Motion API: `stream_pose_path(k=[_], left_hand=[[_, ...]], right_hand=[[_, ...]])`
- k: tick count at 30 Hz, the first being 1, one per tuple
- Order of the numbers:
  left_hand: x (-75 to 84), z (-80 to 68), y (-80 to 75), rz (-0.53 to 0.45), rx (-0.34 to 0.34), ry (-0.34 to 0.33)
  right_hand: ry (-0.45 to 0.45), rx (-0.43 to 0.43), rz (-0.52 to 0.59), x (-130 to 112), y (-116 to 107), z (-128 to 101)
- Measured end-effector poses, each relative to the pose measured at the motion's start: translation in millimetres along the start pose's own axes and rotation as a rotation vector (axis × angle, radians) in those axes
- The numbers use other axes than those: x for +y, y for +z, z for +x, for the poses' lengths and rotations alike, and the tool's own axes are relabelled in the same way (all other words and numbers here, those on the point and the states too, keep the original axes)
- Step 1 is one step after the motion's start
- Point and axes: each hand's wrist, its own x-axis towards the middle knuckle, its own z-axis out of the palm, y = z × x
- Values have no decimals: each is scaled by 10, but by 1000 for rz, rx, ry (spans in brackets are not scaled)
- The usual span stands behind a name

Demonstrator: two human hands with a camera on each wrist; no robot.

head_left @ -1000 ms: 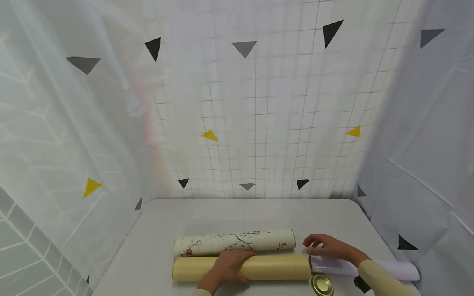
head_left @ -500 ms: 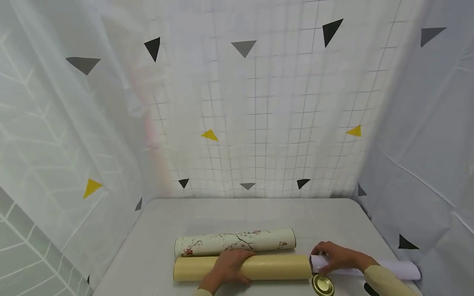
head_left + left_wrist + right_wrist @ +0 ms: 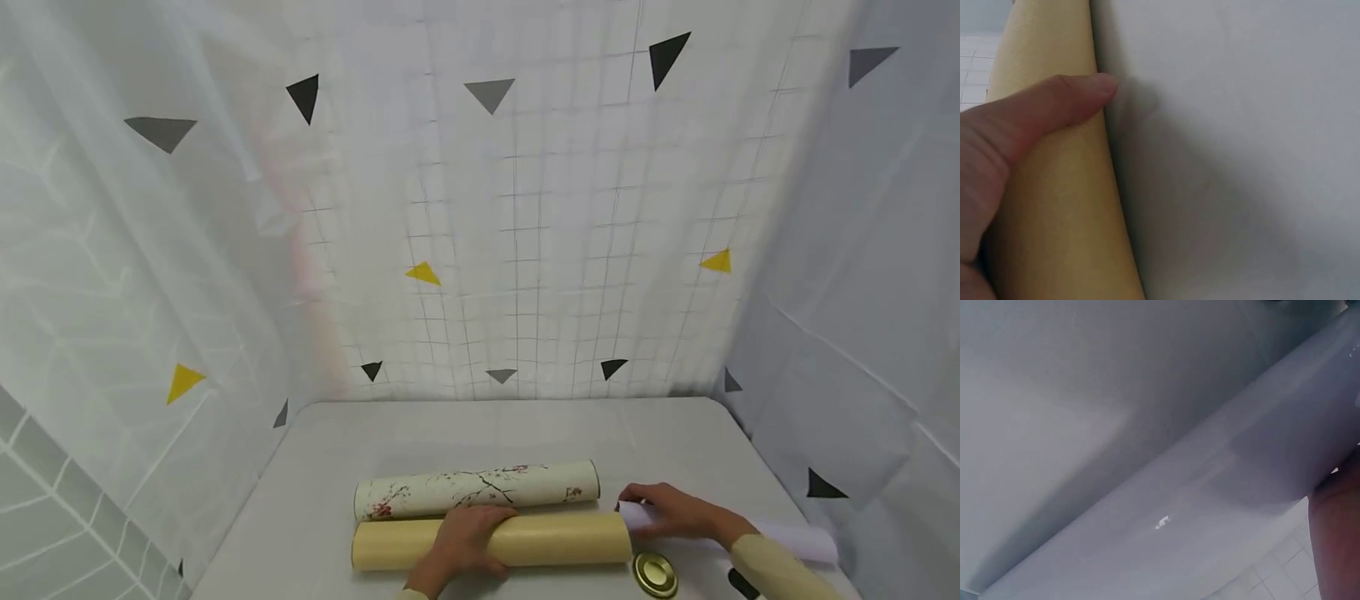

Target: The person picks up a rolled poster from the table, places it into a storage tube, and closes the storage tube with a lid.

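Observation:
A yellow cardboard tube (image 3: 558,540) lies crosswise near the front of the table. My left hand (image 3: 467,536) grips it around the middle; in the left wrist view the thumb (image 3: 1079,97) reaches over the tube's side. To the right, my right hand (image 3: 675,511) holds a glossy white roll (image 3: 798,542) near its left end. That end sits beside the tube's right end, slightly farther back; whether they touch I cannot tell. The right wrist view shows the roll's smooth surface (image 3: 1147,519), with most of the hand out of frame. A round gold lid (image 3: 656,574) lies below the tube's right end.
Behind the yellow tube lies a cream roll with a blossom-branch print (image 3: 540,486). A small black object (image 3: 742,583) is partly covered by my right sleeve (image 3: 776,571). White sheets with triangles surround the table (image 3: 480,425) at back and sides.
My right hand has come down onto the white roll and taken hold of it. The roll's left end has shifted slightly left and away from me. The left hand stays on the tube.

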Motion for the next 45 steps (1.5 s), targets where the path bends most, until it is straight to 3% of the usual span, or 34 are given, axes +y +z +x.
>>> stream_pose_path(k=[14,23,35,45], left_hand=[[19,-7,31,10,48,2],[22,7,34,-14,57,-18],[5,43,-5,-10,128,-25],[14,24,2,8,128,-56]], right_hand=[[29,-28,5,-59,10,-37],[-67,17,-38,-42,46,-33],[-2,13,-93,-60,-18,38],[12,-8,44,-106,33,12]])
